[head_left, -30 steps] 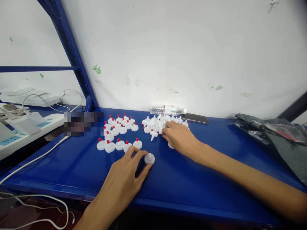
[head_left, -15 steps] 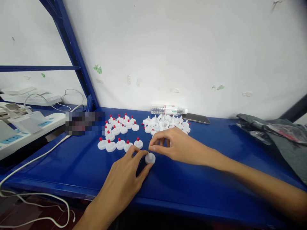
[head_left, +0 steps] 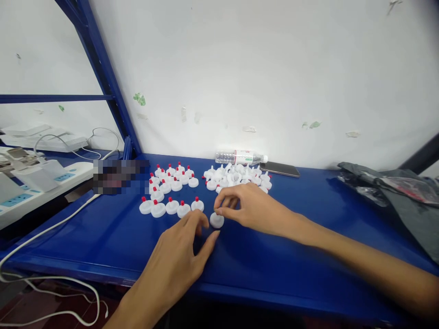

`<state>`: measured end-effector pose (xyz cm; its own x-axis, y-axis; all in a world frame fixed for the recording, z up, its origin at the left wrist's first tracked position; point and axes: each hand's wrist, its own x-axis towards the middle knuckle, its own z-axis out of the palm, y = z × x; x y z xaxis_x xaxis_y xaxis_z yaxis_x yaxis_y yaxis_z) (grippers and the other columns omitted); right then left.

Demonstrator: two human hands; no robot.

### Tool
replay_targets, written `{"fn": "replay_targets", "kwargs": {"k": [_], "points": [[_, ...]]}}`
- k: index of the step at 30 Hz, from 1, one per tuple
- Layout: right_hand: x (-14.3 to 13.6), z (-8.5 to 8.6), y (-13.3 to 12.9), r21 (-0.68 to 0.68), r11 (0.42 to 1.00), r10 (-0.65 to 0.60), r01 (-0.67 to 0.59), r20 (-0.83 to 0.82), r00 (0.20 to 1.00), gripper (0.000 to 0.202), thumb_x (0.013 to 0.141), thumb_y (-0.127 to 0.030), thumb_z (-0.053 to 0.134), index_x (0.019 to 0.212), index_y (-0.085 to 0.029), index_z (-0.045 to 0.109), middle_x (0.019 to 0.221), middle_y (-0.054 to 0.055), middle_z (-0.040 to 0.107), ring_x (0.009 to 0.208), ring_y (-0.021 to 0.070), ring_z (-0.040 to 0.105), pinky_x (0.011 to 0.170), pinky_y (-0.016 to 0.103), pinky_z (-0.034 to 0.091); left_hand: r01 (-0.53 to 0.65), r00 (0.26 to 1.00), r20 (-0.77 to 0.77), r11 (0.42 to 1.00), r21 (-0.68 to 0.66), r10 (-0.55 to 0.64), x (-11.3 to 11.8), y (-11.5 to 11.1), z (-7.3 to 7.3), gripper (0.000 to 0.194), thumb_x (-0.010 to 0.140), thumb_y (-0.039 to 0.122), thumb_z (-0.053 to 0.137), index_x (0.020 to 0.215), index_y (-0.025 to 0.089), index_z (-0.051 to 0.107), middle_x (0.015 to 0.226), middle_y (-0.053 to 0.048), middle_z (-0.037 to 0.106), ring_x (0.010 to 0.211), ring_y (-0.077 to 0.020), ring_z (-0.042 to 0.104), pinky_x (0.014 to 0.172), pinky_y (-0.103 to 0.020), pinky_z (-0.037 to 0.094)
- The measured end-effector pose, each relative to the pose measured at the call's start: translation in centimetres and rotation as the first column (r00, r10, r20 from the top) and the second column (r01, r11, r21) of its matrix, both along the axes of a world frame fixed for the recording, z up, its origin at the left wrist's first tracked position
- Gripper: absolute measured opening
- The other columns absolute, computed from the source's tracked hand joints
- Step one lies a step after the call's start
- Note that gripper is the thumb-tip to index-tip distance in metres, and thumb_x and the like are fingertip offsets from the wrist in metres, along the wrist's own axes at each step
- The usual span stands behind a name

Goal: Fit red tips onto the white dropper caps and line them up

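Observation:
A round white cap (head_left: 216,220) lies on the blue shelf top (head_left: 274,256) in front of me. My right hand (head_left: 252,208) pinches thumb and forefinger onto its top; whether a small piece sits between the fingertips is hidden. My left hand (head_left: 178,260) rests on the shelf just left of the cap, fingers apart and holding nothing, its fingertips a little short of the cap. A row of white caps with red tips (head_left: 171,207) stands left of my hands, with a further group (head_left: 173,177) behind it. A loose pile of white caps (head_left: 236,176) lies behind my right hand.
A plastic water bottle (head_left: 240,157) lies by the wall, a dark phone (head_left: 279,169) beside it. A grey plastic bag (head_left: 394,187) covers the right end. White power strips (head_left: 30,187) and a white cable (head_left: 51,228) are at the left, by a slanted blue frame post (head_left: 103,77).
My right hand came back from the pile toward me and closed its fingertips on the single cap. That cap shifted slightly away from my left hand, which let go and opened.

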<state>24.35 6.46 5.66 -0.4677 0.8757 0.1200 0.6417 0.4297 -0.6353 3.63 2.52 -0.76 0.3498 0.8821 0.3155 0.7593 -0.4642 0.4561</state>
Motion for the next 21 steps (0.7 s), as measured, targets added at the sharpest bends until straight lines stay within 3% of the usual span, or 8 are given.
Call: {"fn": "replay_targets", "kwargs": {"k": [3, 8, 11, 16, 19, 21], "points": [[0.2, -0.5, 0.6, 0.064, 0.997, -0.033, 0.033, 0.001, 0.999, 0.011, 0.090, -0.017, 0.064, 0.089, -0.021, 0.074, 0.080, 0.000, 0.078, 0.072, 0.0145, 0.071, 0.065, 0.025, 0.047, 0.103, 0.989, -0.104, 0.994, -0.024, -0.105, 0.1, -0.3, 0.5, 0.020, 0.104, 0.034, 0.045, 0.090, 0.025, 0.056, 0.085, 0.003, 0.061, 0.066, -0.0161, 0.060, 0.061, -0.031, 0.038], [0.7, -0.6, 1.2, 0.089, 0.995, -0.049, 0.051, -0.028, 0.998, 0.021, 0.093, -0.030, 0.067, 0.113, -0.023, 0.068, 0.081, -0.001, 0.078, 0.070, 0.0161, 0.070, 0.064, 0.027, 0.045, 0.120, 0.985, -0.120, 0.992, -0.042, -0.124, 0.2, -0.3, 0.8, 0.020, 0.105, 0.031, 0.043, 0.091, 0.025, 0.056, 0.088, 0.003, 0.060, 0.067, -0.0153, 0.059, 0.062, -0.031, 0.037], [0.9, -0.3, 1.0, 0.103, 0.993, -0.060, 0.057, 0.030, 0.998, 0.022, 0.102, -0.034, 0.053, 0.117, -0.023, 0.065, 0.071, -0.002, 0.074, 0.059, 0.0149, 0.064, 0.059, 0.027, 0.041, 0.124, 0.985, -0.116, 0.991, -0.058, -0.130, 0.2, -0.3, 0.8, 0.020, 0.105, 0.030, 0.043, 0.091, 0.025, 0.056, 0.088, 0.003, 0.060, 0.067, -0.0151, 0.058, 0.062, -0.031, 0.037], [0.9, -0.3, 0.8, 0.116, 0.993, 0.011, -0.024, 0.106, 0.994, 0.041, 0.101, -0.018, 0.045, 0.140, -0.025, 0.055, 0.098, 0.002, 0.080, 0.077, 0.0165, 0.070, 0.070, 0.028, 0.046, 0.114, 0.985, -0.125, 0.991, -0.069, -0.122, 0.3, -0.3, 1.0, 0.019, 0.105, 0.029, 0.043, 0.091, 0.025, 0.055, 0.088, 0.003, 0.059, 0.069, -0.0157, 0.059, 0.063, -0.031, 0.037], [1.1, -0.4, 1.3, 0.194, 0.980, -0.074, 0.045, 0.148, 0.986, 0.036, 0.102, -0.019, 0.043, 0.131, -0.025, 0.064, 0.096, 0.002, 0.079, 0.076, 0.0171, 0.071, 0.069, 0.028, 0.046, 0.114, 0.984, -0.129, 0.991, -0.069, -0.122, 0.2, -0.3, 1.0, 0.019, 0.105, 0.030, 0.042, 0.092, 0.025, 0.054, 0.088, 0.003, 0.060, 0.068, -0.0155, 0.059, 0.062, -0.031, 0.037], [1.5, -0.7, 2.0, 0.328, 0.943, -0.144, 0.063, 0.227, 0.963, 0.030, 0.102, -0.024, 0.049, 0.126, -0.022, 0.068, 0.098, 0.006, 0.078, 0.084, 0.0209, 0.070, 0.072, 0.030, 0.047, 0.115, 0.984, -0.133, 0.991, -0.064, -0.122, 0.2, -0.3, 1.0, 0.019, 0.105, 0.030, 0.042, 0.091, 0.025, 0.054, 0.087, 0.003, 0.060, 0.067, -0.0155, 0.058, 0.062, -0.030, 0.036]]}}
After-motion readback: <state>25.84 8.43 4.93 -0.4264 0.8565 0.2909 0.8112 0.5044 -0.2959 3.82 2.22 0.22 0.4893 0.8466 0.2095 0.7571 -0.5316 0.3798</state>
